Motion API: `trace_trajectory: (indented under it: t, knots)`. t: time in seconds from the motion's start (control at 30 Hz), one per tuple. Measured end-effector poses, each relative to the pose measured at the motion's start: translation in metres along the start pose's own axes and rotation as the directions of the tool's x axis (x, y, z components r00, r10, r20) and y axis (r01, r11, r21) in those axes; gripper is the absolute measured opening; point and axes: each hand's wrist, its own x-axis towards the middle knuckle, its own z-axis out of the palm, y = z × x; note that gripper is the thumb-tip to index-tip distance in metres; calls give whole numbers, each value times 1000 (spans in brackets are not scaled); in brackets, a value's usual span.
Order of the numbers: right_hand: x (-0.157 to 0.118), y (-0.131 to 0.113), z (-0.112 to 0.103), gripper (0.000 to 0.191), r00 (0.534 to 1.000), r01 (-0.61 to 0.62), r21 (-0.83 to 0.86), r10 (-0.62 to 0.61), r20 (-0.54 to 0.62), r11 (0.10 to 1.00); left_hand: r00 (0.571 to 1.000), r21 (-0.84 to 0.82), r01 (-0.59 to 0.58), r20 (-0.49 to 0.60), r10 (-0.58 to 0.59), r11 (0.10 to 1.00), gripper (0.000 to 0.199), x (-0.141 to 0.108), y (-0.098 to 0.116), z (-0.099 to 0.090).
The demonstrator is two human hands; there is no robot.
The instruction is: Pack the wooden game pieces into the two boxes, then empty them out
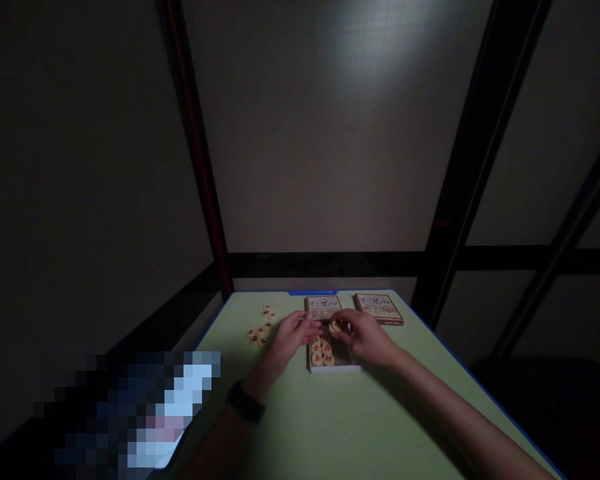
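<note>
An open shallow box (336, 369) with a white front wall stands in the middle of the green table. Round Chinese chess pieces (323, 359) with red characters lie in rows in its left part. Over the box's left edge, my left hand (296, 335) is open, its fingers stretched towards the right and holding nothing I can see. My right hand (361, 337) reaches over the box's right side and pinches Chinese chess pieces (335, 327) between thumb and fingers; how many is unclear. Left of my left hand, several loose pieces (260, 331) with dark characters lie on the table.
Behind the open box lies a printed lid or box (323, 305). A second printed box (379, 309) sits at the back right of the table (305, 427). A dark panelled wall (325, 167) rises beyond the blue table edge. Something pixelated (170, 407) covers the lower left.
</note>
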Motion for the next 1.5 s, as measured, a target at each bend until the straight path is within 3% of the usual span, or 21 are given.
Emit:
trace_trajectory:
  t: [0.1, 0.2, 0.33, 0.6, 0.87, 1.07, 1.3, 1.4, 1.43, 1.5]
  knots:
    - [1, 4, -7, 19, 976, -17, -169, 53, 213, 986, 989, 104, -33, -142, 47, 994, 28, 7, 0, -7]
    - [-2, 4, 3, 20, 952, 61, -297, 34, 305, 953, 974, 187, -8, -220, 50, 982, 20, 12, -4, -13]
    - [-4, 5, 19, 24, 957, 68, -348, 38, 288, 935, 976, 218, 23, -218, 26, 976, 15, 12, -8, -14]
    - [-4, 19, 28, 21, 981, 19, -235, 27, 192, 972, 991, 233, -9, -129, 39, 973, 18, 9, -10, -11]
    - [-5, 15, 26, 18, 977, 54, -301, 12, 213, 952, 990, 264, 0, -134, 36, 965, 15, 8, -10, -13]
    - [-4, 13, 25, 20, 980, 14, -327, 52, 190, 945, 989, 273, -5, -139, 45, 962, 11, 8, -9, -12]
    - [-3, 19, 25, 14, 982, -17, -226, 59, 179, 974, 991, 310, -24, -116, 62, 951, 10, 13, -2, -13]
    - [-4, 21, 19, 17, 985, -25, -159, 52, 166, 987, 979, 538, -58, -134, 153, 841, 14, 13, 24, -33]
    - [-4, 21, 16, 17, 987, -23, -148, 46, 152, 989, 969, 649, -84, -123, 213, 757, 15, 12, 34, -44]
    - [-2, 21, 10, 19, 994, -5, -129, 19, 106, 992, 953, 882, -99, -50, 300, 461, 18, 6, 53, -69]
